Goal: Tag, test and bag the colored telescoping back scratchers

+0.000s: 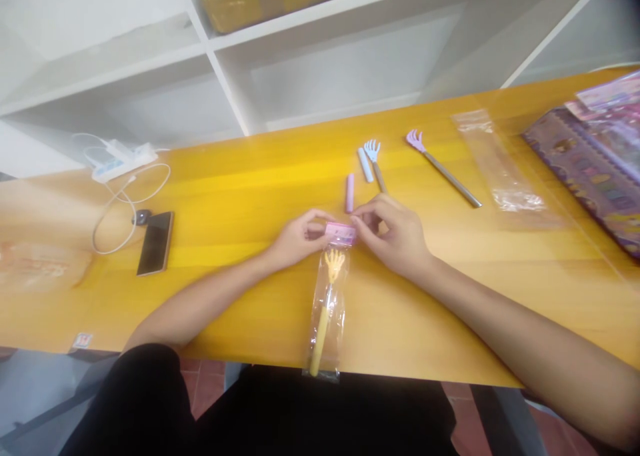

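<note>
A yellow back scratcher [323,323] lies inside a clear plastic bag [339,303] with a pink header card [341,233]. My left hand [300,237] pinches the card's left end, and my right hand [393,233] pinches its right end. Just beyond my right hand is a blue back scratcher [373,153], its metal shaft partly hidden by the hand. Beside it lie a light blue handle sleeve [365,165] and a purple handle sleeve [350,193]. Farther right rests a purple back scratcher [445,171] with a bare metal shaft.
A flat clear bag [503,166] and a purple printed box [585,169] with packages on top lie at right. On the left are a phone [155,244], a white cable [113,249] and a power strip [125,163]. White shelves [320,19] stand behind the table.
</note>
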{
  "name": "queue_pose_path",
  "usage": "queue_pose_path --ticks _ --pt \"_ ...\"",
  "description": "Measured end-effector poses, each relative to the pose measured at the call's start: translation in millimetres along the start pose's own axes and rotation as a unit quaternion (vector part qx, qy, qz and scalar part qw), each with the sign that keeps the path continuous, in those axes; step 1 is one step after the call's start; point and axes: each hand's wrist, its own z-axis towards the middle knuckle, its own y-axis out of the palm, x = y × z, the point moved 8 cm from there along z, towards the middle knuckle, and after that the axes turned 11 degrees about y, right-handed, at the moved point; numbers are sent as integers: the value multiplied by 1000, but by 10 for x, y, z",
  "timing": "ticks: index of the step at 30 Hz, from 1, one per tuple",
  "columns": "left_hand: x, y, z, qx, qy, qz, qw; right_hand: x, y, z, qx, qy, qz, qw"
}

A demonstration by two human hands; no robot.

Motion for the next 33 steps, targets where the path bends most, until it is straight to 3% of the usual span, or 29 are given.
queue_pose_path --ticks 10,15,21,25,27,30,33 --pt "30 -16 36 14 14 -37 999 -86 180 -108 -77 -110 -49 990" --pt "105 0 45 2 66 -16 998 -142 184 -120 -83 -168 -110 976" --pt "153 17 18 -33 69 -7 997 -149 237 -153 -132 -176 -116 969" --pt "136 -5 4 -9 61 -7 998 -184 247 -171 -139 -182 -94 969" --pt "112 -10 -4 10 57 -4 998 -170 225 -137 -125 -146 -60 979" --pt "87 26 -22 10 48 -13 999 -10 193 -56 -91 -12 -2 996" --pt "87 33 -37 11 44 -3 999 189 276 -59 -117 124 69 983"
